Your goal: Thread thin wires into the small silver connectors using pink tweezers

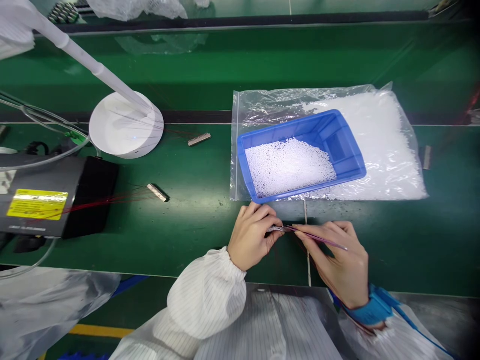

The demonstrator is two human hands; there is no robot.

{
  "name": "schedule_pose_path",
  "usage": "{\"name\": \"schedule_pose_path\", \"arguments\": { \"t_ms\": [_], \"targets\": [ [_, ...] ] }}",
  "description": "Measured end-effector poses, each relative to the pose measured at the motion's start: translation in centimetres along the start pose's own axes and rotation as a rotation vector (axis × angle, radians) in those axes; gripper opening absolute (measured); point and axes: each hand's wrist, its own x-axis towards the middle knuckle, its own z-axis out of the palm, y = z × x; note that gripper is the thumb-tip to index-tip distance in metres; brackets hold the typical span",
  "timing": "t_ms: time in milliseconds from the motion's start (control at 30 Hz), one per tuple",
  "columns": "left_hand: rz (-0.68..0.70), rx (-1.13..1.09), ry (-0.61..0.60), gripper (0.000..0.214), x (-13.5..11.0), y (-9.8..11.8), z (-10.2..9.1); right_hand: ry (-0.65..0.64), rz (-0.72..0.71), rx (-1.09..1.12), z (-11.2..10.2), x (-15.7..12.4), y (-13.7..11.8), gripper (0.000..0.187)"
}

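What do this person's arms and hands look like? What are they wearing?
Both arms wear puffy white sleeves with thin stripes and gathered cuffs. The left hand and right hand are bare, with no gloves. The right wrist wears a blue strap with a thin blue cord.

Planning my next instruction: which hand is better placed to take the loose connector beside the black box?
Left, probably: the left hand lies nearer that connector, though it holds another connector. The right hand sits farther off, pinching thin red wires.
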Motion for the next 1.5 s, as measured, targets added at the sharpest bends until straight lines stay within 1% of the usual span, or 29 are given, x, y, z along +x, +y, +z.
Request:
{"name": "schedule_pose_path", "arguments": {
  "t_ms": [133,333,633,967,1167,1500],
  "targets": [
    [0.001,-0.009,0.007,0.008,0.0,0.0,0.0,-0.006,-0.003,-0.016,0.0,0.1,0.0,0.021],
    [0.011,0.010,0.006,0.011,-0.1,0.0,0.0,0.002,-0.002,-0.018,0.0,0.0,0.1,0.018],
    [0.076,0.035,0.045,0.015,-0.2,-0.3,0.1,-0.014,-0.007,-0.052,-0.1,0.4,0.1,0.016],
    [0.081,0.029,0.052,0.015,-0.2,-0.3,0.2,0.001,0.009,-0.052,-1.0,0.3,-0.1,0.015],
    [0.060,0.039,0.032,0.016,-0.2,-0.2,0.2,0.009,0.025,-0.043,-0.6,0.0,0.2,0.013],
    [0.067,0.019,0.051,0.015,-0.1,-0.2,0.1,0.018,0.033,-0.034,-0.3,0.0,0.2,0.015]
  ]
}}
